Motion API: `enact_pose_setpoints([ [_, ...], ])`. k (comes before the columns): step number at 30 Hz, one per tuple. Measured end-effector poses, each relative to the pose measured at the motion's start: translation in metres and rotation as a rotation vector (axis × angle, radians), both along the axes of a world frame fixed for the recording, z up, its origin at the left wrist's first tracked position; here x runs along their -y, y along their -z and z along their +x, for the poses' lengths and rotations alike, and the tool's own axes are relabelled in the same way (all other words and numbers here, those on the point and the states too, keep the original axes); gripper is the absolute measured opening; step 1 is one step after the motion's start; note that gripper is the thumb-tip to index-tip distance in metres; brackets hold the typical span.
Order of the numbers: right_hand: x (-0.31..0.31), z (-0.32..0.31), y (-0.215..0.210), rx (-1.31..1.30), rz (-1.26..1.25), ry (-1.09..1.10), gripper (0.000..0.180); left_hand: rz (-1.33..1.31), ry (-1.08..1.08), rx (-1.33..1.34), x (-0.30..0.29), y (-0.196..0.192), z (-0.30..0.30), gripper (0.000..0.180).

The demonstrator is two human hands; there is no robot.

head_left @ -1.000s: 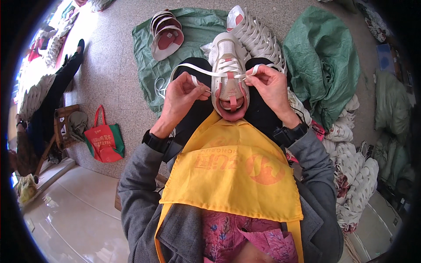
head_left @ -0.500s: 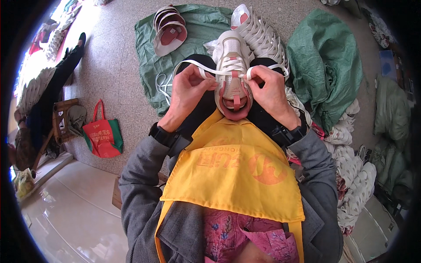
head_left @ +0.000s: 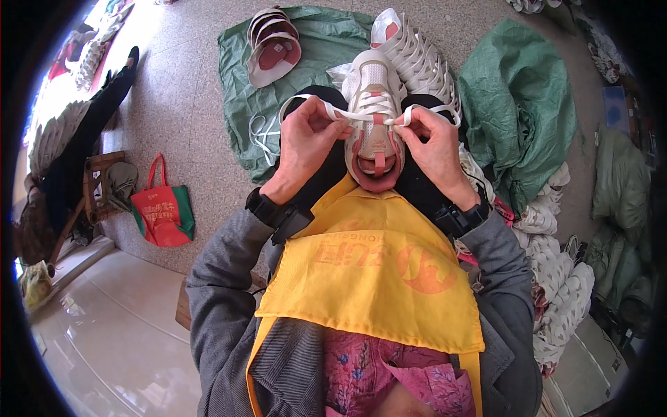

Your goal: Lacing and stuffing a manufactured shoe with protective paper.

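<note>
A white and pink sneaker [head_left: 374,118] rests on my lap, toe pointing away from me. My left hand [head_left: 308,142] pinches one end of its white shoelace [head_left: 306,103], which loops out to the left of the shoe. At the shoe's right side my right hand [head_left: 434,146] pinches the other lace end against the eyelets. Both hands press close to the shoe's tongue. A yellow apron [head_left: 375,271] covers my lap below them.
More white sneakers [head_left: 417,59] lie stacked beyond the shoe, and pink-lined shoes [head_left: 272,45] sit on a green sack [head_left: 319,48]. A bulging green sack [head_left: 517,104] lies right, piled shoes [head_left: 556,271] below it. A red and green bag [head_left: 161,208] stands left near another person's dark leg [head_left: 90,125].
Both hands have drawn closer to the shoe's middle, pulling the lace through. The loop at the left has tightened.
</note>
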State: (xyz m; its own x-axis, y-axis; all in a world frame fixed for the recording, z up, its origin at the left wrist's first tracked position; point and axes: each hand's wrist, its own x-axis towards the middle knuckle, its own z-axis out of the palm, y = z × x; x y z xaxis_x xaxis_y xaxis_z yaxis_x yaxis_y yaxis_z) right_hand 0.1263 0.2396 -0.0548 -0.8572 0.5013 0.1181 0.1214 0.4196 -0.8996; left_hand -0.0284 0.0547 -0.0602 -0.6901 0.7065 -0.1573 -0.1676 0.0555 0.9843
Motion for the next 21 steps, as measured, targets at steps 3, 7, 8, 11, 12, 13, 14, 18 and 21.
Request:
enact_pose_setpoints([
  [3, 0.000, 0.000, 0.000, 0.002, 0.002, -0.002, 0.011, 0.003, 0.007, -0.001, 0.000, 0.000, -0.001, 0.013],
  [7, 0.000, 0.001, 0.001, 0.010, -0.010, -0.005, 0.011, 0.016, 0.000, 0.003, -0.001, 0.000, -0.002, 0.015],
  [8, 0.000, 0.001, 0.001, 0.013, -0.011, -0.006, 0.011, 0.016, 0.005, -0.005, -0.001, 0.001, -0.002, 0.015],
  [11, 0.001, 0.002, 0.000, 0.018, -0.013, -0.004, 0.010, -0.015, 0.014, -0.051, -0.001, 0.003, -0.001, 0.016],
  [12, 0.001, 0.002, 0.000, 0.019, -0.014, -0.001, 0.010, -0.047, 0.016, -0.081, -0.003, 0.000, 0.000, 0.016],
  [13, 0.000, 0.002, 0.001, 0.016, -0.006, 0.001, 0.010, -0.079, 0.018, -0.110, -0.004, -0.002, 0.000, 0.017],
  [14, 0.000, 0.002, 0.002, 0.012, 0.002, 0.004, 0.010, -0.106, 0.021, -0.147, -0.004, -0.003, -0.001, 0.018],
  [18, 0.002, 0.002, 0.000, 0.010, 0.012, 0.008, 0.010, -0.244, 0.055, -0.344, -0.006, -0.010, -0.002, 0.020],
  [21, 0.003, 0.001, -0.003, 0.011, 0.019, 0.012, 0.010, -0.287, 0.077, -0.497, -0.010, -0.021, 0.001, 0.020],
])
